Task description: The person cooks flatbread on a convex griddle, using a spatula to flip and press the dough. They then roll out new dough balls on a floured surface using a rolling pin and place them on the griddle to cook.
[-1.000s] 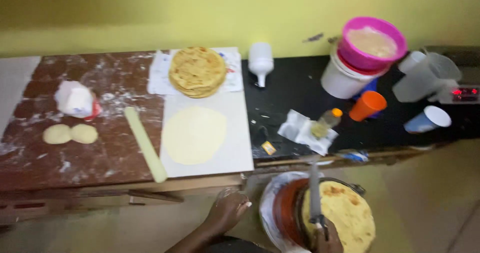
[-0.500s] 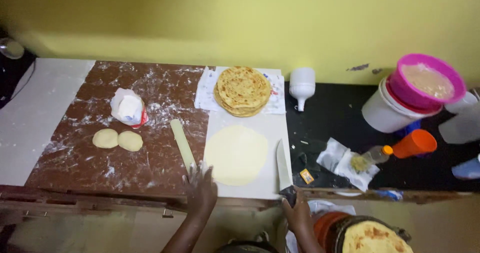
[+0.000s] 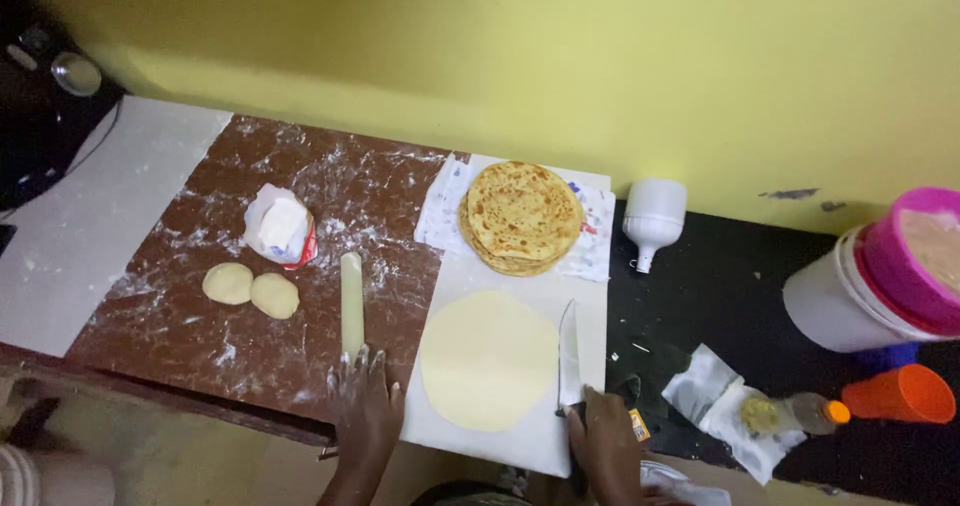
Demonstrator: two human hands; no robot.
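Note:
A flat round of raw rolled dough (image 3: 489, 359) lies on a white board (image 3: 590, 306). My right hand (image 3: 606, 444) is shut on the handle of a knife (image 3: 567, 354), whose blade lies along the dough's right edge. My left hand (image 3: 364, 409) rests with fingers spread on the brown marble top, touching the near end of a pale rolling stick (image 3: 351, 304). A stack of cooked flatbreads (image 3: 521, 216) sits on paper behind the dough. Two dough balls (image 3: 250, 289) lie to the left, near a bag of flour (image 3: 281, 226).
A white bottle (image 3: 652, 219) lies on the black counter to the right. Further right are a white bucket (image 3: 829, 301) with a pink bowl (image 3: 915, 258) on it, an orange cup (image 3: 901, 394), a small orange-capped bottle (image 3: 795, 413) and crumpled paper (image 3: 717, 403). A yellow wall runs behind.
The view swung left from the pan with a flatbread to the worktop. My right hand brought the knife over beside the raw dough; my left hand came onto the marble by the rolling stick.

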